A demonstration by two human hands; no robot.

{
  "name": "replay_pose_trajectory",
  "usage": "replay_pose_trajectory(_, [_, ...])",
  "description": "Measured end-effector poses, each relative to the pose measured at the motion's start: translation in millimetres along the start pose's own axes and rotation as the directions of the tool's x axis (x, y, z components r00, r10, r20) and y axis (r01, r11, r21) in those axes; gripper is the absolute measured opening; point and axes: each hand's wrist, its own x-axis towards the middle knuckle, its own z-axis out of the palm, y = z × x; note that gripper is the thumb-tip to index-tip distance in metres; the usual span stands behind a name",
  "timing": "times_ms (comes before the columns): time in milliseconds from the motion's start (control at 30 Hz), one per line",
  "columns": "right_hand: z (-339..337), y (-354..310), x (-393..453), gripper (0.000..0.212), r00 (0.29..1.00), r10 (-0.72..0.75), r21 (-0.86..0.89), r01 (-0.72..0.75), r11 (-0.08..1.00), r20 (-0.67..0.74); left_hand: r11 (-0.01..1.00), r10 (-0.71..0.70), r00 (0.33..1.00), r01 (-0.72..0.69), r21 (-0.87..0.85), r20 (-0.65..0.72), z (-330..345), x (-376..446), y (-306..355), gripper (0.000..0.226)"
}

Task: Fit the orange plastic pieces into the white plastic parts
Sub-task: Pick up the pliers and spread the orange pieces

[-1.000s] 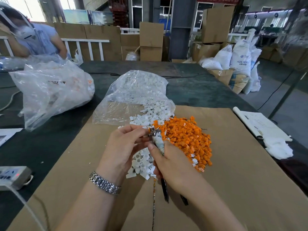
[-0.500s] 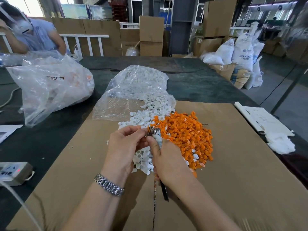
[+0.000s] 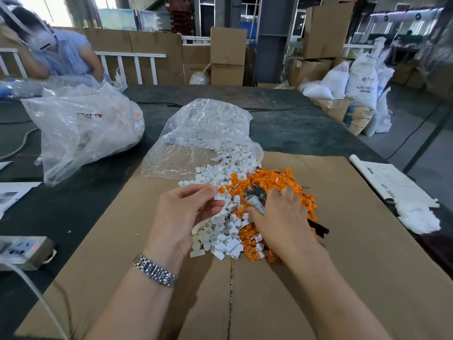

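A heap of orange plastic pieces (image 3: 277,187) lies on the cardboard sheet (image 3: 343,266), right of a heap of white plastic parts (image 3: 215,236). My left hand (image 3: 181,214) hovers over the white heap and pinches a small white part (image 3: 217,195) between thumb and fingertips. My right hand (image 3: 282,217) rests on the orange heap, its fingers reaching among the pieces while it grips pliers (image 3: 255,197). The pliers' metal jaws stick out to the left, and their dark handles (image 3: 318,228) show to the right of the hand.
A clear bag of white parts (image 3: 210,123) lies open behind the heaps. A bigger clear bag (image 3: 81,128) sits at the left. A power strip (image 3: 22,249) with cable is at the left edge. Papers and a white cloth (image 3: 416,217) lie right. A masked person (image 3: 49,50) leans at far left.
My hands have separated. The right hand with the pliers moved right onto the orange heap. The left hand stayed over the white heap, holding a white part.
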Motion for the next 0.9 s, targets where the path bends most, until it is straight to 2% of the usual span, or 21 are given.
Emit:
replay_pose_trajectory(133, [11.4, 0.8, -1.2, 0.058, 0.997, -0.020, -0.094, 0.013, 0.996, -0.078, 0.999, 0.017, 1.000, -0.017, 0.029, 0.004, 0.3, -1.9, -1.3, 0.003])
replay_pose_trajectory(167, [10.6, -1.0, -2.5, 0.052, 0.988, -0.061, -0.061, 0.053, 0.997, -0.140, 0.999, 0.026, 1.000, -0.026, 0.034, 0.002, 0.7, -1.7, -2.1, 0.002])
replay_pose_trajectory(233, [5.2, -10.1, -6.3, 0.036, 0.954, -0.169, 0.124, 0.204, 0.971, -0.249, 0.998, 0.044, 0.999, -0.044, 0.048, -0.007, 2.4, -0.6, -3.3, 0.002])
replay_pose_trajectory(300, [1.9, -21.9, -11.5, 0.030, 0.930, -0.266, 0.269, 0.331, 0.904, -0.254, 0.996, 0.067, 0.998, -0.067, 0.058, -0.006, 4.3, 0.4, -4.7, 0.002])
replay_pose_trajectory(400, [2.3, -32.5, -18.4, 0.026, 0.905, -0.366, 0.157, 0.402, 0.902, -0.215, 0.989, 0.120, 0.993, -0.118, 0.091, -0.007, 5.3, -0.7, -5.6, 0.003])
replay_pose_trajectory(667, [5.2, -32.8, -19.5, 0.024, 0.894, -0.368, 0.153, 0.414, 0.898, -0.256, 0.963, 0.201, 0.980, -0.198, 0.182, 0.002, 7.0, -8.3, -8.8, 0.005])
replay_pose_trajectory(900, [11.8, -38.3, -17.9, 0.030, 0.895, -0.283, 0.278, 0.385, 0.880, -0.344, 0.932, 0.269, 0.963, -0.254, 0.258, -0.025, 9.8, -15.3, -12.1, 0.007])
